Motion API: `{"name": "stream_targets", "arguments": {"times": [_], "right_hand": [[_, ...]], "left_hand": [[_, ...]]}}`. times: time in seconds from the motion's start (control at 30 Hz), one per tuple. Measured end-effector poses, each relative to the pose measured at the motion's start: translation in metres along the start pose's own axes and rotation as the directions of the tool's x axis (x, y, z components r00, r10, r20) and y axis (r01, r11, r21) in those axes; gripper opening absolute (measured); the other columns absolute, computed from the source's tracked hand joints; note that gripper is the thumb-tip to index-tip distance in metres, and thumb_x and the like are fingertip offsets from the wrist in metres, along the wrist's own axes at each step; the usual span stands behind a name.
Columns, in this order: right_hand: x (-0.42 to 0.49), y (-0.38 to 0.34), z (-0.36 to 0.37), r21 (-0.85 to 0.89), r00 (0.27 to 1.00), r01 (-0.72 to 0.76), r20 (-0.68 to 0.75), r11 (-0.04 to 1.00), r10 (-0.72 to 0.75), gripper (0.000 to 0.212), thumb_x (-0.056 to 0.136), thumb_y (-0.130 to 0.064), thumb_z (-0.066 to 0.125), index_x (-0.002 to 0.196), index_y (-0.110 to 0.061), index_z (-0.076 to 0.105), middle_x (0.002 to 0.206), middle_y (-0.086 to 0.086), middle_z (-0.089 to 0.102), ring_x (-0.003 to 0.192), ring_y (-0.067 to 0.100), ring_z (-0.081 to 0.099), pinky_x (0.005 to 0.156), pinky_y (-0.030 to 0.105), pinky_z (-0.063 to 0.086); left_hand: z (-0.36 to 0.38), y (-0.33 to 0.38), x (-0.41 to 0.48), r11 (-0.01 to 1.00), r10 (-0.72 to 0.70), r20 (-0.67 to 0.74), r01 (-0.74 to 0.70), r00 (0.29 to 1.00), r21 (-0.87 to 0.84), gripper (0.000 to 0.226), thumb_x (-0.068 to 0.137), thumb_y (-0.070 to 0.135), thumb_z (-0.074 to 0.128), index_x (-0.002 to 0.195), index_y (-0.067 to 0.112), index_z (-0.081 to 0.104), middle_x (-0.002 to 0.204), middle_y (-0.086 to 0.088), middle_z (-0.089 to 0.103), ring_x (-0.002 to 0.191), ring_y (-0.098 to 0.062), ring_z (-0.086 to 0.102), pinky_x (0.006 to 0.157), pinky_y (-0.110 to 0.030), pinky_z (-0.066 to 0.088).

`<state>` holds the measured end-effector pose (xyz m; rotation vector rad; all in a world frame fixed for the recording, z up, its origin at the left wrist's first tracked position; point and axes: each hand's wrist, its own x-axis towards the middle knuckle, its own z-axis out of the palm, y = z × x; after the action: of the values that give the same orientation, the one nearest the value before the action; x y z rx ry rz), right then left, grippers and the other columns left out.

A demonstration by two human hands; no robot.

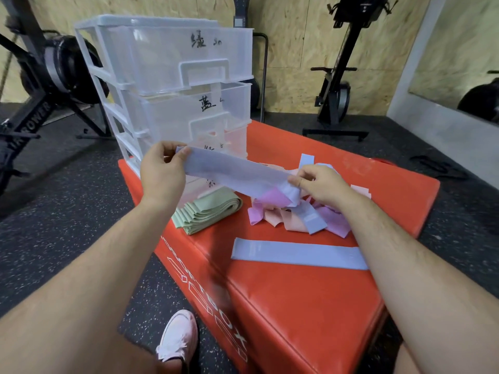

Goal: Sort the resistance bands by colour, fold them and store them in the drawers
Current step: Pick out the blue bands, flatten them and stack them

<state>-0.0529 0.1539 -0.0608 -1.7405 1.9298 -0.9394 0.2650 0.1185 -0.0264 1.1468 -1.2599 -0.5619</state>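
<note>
Above the orange worktop (297, 306), the left hand (162, 171) and right hand (322, 184) each pinch one end of a blue band (235, 171), spread between them. Beneath lie a mixed pile (286, 220), a flat blue band (297, 253) and folded green bands (208, 211) beside the clear drawer unit (167, 76).

The left grip (162, 171) and right grip (321, 184) pinch the ends of a blue band (235, 171), holding it above the red surface (378, 171) in front of the clear drawer unit (175, 76). Folded green bands (208, 211) lie beneath.
</note>
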Motion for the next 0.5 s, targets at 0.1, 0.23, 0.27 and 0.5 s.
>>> {"name": "stream_targets", "arguments": {"times": [0.1, 0.23, 0.27, 0.5], "right_hand": [[-0.006, 0.008, -0.002, 0.069, 0.996, 0.01, 0.086, 0.998, -0.016, 0.026, 0.097, -0.036, 0.064, 0.089, -0.011, 0.063, 0.08, 0.001, 0.063, 0.072, 0.014, 0.057, 0.062, 0.027, 0.048], [-0.01, 0.005, -0.006, 0.218, 0.999, -0.04, 0.04, 0.975, 0.032, 0.026, 0.1, -0.041, 0.057, 0.096, -0.015, 0.061, 0.079, 0.0, 0.058, 0.066, 0.015, 0.056, 0.061, 0.032, 0.049], [-0.01, 0.004, -0.008, 0.243, 0.998, -0.051, 0.036, 0.969, 0.044, 0.029, 0.1, -0.043, 0.055, 0.099, -0.014, 0.06, 0.079, 0.004, 0.058, 0.063, 0.016, 0.057, 0.06, 0.033, 0.048], [-0.015, -0.005, -0.023, 0.239, 0.976, -0.143, 0.195, 0.961, 0.097, 0.023, 0.096, -0.039, 0.065, 0.097, -0.016, 0.062, 0.073, 0.003, 0.056, 0.059, 0.017, 0.052, 0.058, 0.034, 0.046]], "left_hand": [[-0.001, -0.003, 0.0, 1.0, -0.002, 0.024, 0.001, 1.0, 0.016, 0.006, 0.092, 0.02, 0.067, 0.096, 0.017, 0.068, 0.083, 0.009, 0.064, 0.071, 0.001, 0.055, 0.064, -0.009, 0.043], [0.0, -0.006, -0.001, 0.999, 0.006, 0.036, -0.007, 0.999, 0.037, 0.007, 0.092, 0.023, 0.066, 0.097, 0.018, 0.067, 0.086, 0.007, 0.065, 0.074, -0.002, 0.055, 0.065, -0.011, 0.042], [0.0, -0.006, -0.001, 0.999, 0.007, 0.033, -0.008, 0.999, 0.041, 0.007, 0.092, 0.023, 0.066, 0.097, 0.018, 0.067, 0.086, 0.006, 0.065, 0.074, -0.002, 0.055, 0.064, -0.009, 0.042], [0.001, -0.003, -0.005, 0.999, 0.001, 0.024, -0.002, 1.0, 0.038, 0.008, 0.093, 0.022, 0.065, 0.098, 0.016, 0.067, 0.086, 0.007, 0.064, 0.073, -0.001, 0.055, 0.06, -0.005, 0.042]]}}
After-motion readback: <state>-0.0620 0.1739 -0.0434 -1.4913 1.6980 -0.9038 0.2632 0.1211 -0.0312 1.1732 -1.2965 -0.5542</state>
